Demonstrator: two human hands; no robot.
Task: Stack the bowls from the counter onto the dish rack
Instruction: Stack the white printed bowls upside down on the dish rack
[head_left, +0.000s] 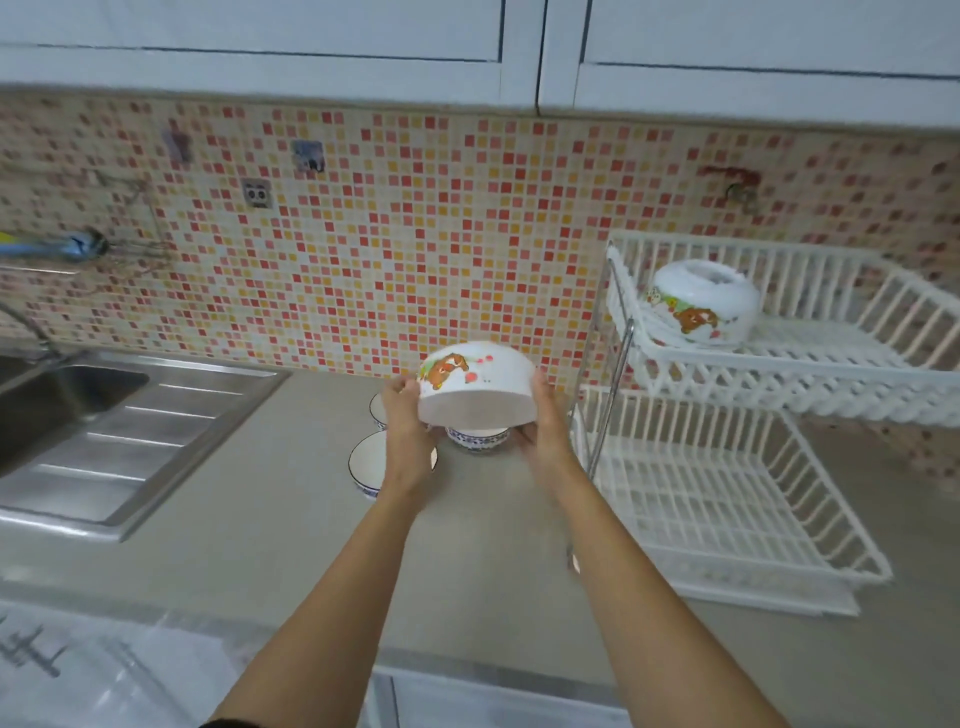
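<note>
Both hands hold a white bowl with a bear picture (475, 384) upside down and tilted, above the counter. My left hand (408, 421) grips its left side and my right hand (545, 415) its right side. Beneath it, on the grey counter, stand three blue-rimmed white bowls: one at the front left (366, 465), one under the held bowl (475, 439), and one behind, mostly hidden (378, 410). A matching bear bowl (701, 304) lies upside down on the top tier of the white two-tier dish rack (779, 358) at the right.
A steel sink with drainboard (119, 415) and a faucet (31, 322) fill the left side. The rack's lower tier (727, 499) holds nothing. The tiled wall stands behind, with cabinets overhead. The counter's front edge (467, 665) runs below my arms.
</note>
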